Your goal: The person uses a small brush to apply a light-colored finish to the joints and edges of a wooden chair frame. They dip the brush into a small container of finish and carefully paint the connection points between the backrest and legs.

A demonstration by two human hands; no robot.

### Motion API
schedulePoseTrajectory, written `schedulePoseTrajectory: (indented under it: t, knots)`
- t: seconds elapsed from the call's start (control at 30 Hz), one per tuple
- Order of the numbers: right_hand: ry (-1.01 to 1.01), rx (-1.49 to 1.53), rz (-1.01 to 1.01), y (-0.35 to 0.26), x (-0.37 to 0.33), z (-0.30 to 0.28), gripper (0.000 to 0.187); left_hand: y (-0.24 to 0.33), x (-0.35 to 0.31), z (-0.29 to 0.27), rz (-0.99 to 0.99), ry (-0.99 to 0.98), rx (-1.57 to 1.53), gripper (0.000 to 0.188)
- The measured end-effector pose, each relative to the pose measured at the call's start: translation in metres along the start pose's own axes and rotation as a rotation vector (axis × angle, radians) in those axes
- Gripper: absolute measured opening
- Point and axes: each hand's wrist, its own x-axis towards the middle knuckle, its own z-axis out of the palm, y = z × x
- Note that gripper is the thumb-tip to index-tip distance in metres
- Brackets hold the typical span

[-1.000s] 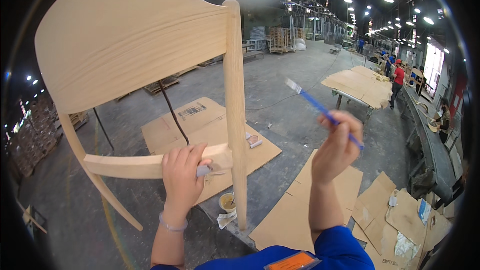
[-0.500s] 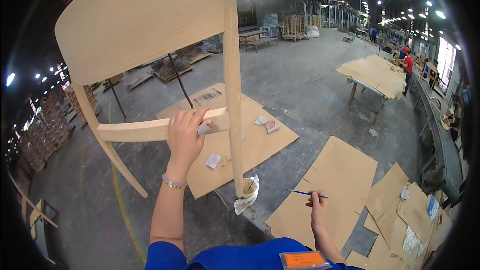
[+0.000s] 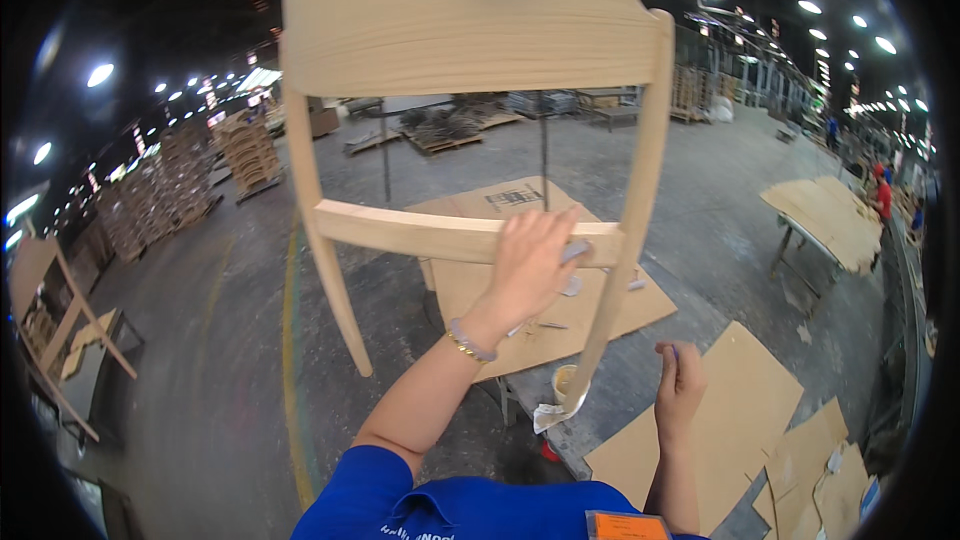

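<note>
A bare wooden chair frame (image 3: 632,170) stands upright before me, with a wide curved backrest (image 3: 470,20) at the top. My left hand (image 3: 535,265) is closed over its crossrail (image 3: 400,230), toward the right end. A grey folded piece, like sandpaper (image 3: 575,251), sticks out beside the thumb. My right hand (image 3: 680,380) is raised to the right of the chair, its fingers pinched on a thin blue paintbrush (image 3: 675,351); only a bit of the brush shows now. By the foot of the right leg is a small cup (image 3: 565,380) of yellowish stuff, with a white cloth (image 3: 550,416) under it.
Cardboard (image 3: 480,315) with scraps on it lies behind the chair. More cardboard sheets (image 3: 735,420) spread at the right. Another wooden chair frame (image 3: 65,315) is at the far left. A table (image 3: 825,220) stands far right, near a person in red (image 3: 882,192).
My view has swung left, so the chair sits nearer the middle. The left hand keeps its hold on the crossrail. The right hand has turned, and the brush's long handle no longer shows.
</note>
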Motion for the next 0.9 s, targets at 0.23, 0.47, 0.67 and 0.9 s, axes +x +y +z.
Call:
schedulePoseTrajectory:
  t: [0.23,0.47,0.67,0.9]
  knots:
    - [-0.251,0.346,0.039,-0.076,0.078,0.038,0.030,0.007,0.006,-0.006,-0.053,-0.056,-0.188,0.066]
    - [-0.413,0.481,0.144,-0.073,0.119,0.062,0.035,0.009,0.009,0.004,-0.067,-0.048,-0.246,0.067]
    - [-0.456,0.425,0.146,-0.065,0.132,0.059,0.023,0.003,0.014,0.022,0.024,0.058,-0.167,0.067]
    - [-0.652,0.355,0.216,-0.059,0.159,0.020,0.020,0.005,0.019,0.016,0.027,-0.070,-0.151,0.064]
